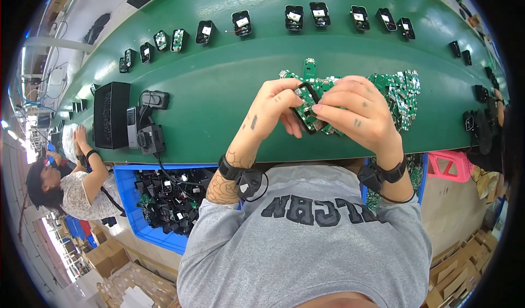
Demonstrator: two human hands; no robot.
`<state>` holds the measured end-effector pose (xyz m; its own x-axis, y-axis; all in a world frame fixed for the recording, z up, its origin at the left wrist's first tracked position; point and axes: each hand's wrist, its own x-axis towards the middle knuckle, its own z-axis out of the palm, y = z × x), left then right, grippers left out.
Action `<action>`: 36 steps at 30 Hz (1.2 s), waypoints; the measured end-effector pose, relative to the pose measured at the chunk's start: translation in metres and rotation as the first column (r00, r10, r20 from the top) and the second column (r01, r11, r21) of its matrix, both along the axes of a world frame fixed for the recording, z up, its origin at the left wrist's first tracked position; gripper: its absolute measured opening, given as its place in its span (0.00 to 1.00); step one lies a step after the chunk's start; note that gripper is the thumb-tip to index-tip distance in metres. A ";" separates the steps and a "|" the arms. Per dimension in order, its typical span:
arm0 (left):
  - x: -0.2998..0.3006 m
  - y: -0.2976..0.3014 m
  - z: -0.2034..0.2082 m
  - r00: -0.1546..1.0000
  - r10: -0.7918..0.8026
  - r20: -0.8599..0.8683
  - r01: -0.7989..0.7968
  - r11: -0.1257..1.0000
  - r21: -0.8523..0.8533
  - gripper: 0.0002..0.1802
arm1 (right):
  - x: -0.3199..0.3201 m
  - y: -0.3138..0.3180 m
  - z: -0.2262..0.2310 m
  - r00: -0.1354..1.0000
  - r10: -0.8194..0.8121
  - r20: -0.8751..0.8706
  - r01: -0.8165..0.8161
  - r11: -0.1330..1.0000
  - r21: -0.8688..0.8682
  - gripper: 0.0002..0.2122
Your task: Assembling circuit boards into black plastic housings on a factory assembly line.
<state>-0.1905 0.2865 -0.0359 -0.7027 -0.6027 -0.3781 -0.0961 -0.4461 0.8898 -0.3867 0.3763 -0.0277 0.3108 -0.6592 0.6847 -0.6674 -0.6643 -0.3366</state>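
In front of my chest, above the green table, is a small black plastic case with a green circuit board (305, 109) in its opening. My left hand (273, 106) grips the case from the left, thumb along its upper edge. From the other side my right hand (363, 114) is closed with its fingertips on the board; the lower fingers are partly hidden. Behind and beside both hands lies a heap of loose green circuit boards (403, 97). One board (310, 69) sticks out at the far side of it.
Several black cases (241, 23) stand in a curved row along the table (219, 89). At left are a black box (111, 115) and dark devices (150, 139). Below the edge is a blue bin (128, 212) of black parts; a pink stool (449, 166) is at right. Another person works far left.
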 end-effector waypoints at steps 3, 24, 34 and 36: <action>-0.002 0.000 0.001 0.999 0.026 -0.046 -0.025 1.000 0.011 0.16 | 0.008 -0.004 0.007 0.994 -0.109 -0.027 0.109 0.994 0.012 0.11; 0.008 -0.032 0.008 0.900 0.430 -0.072 -0.336 0.579 -0.743 0.22 | 0.062 -0.047 -0.006 0.920 -0.203 0.335 0.044 0.903 0.427 0.18; 0.239 -0.299 0.025 0.259 0.840 0.477 0.594 0.251 -0.765 0.11 | -0.020 0.007 -0.029 0.686 -0.394 0.612 -0.116 0.771 0.626 0.11; 0.282 -0.336 0.019 0.053 0.807 0.588 0.610 0.440 -0.659 0.13 | -0.040 0.026 -0.044 0.597 -0.514 0.616 -0.022 0.757 0.653 0.11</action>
<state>0.0916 -0.0494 -0.0165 -0.1065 -0.9811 0.1615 -0.9806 0.0768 -0.1802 -0.4271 0.4025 -0.0718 -0.3488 -0.9351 0.0630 -0.1135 -0.0245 -0.9932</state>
